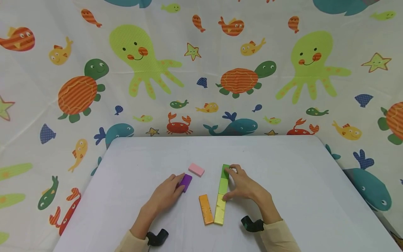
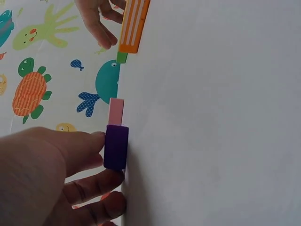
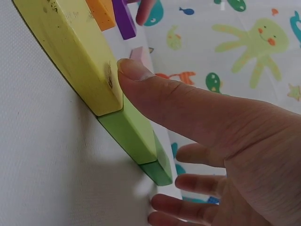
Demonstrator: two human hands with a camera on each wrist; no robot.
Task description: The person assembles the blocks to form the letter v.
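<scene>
My left hand (image 1: 167, 194) pinches a purple block (image 1: 187, 182) between thumb and fingers; the left wrist view shows the thumb at one end of this block (image 2: 116, 147) and a finger at the other. A row of touching blocks runs away from me: yellow (image 1: 219, 211), light green (image 1: 223, 186) and darker green (image 1: 225, 171). Along the row's right side lies my right hand (image 1: 248, 183), its fingers spread. Its thumb rests against the yellow block (image 3: 70, 56), while the other fingers are near the darker green block (image 3: 159, 173).
An orange block (image 1: 206, 209) lies left of the yellow one, their near ends close together. Beyond the purple block is a pink block (image 1: 196, 169). The white table (image 1: 151, 154) ends at a sea-animal print cloth (image 1: 176, 70) behind it.
</scene>
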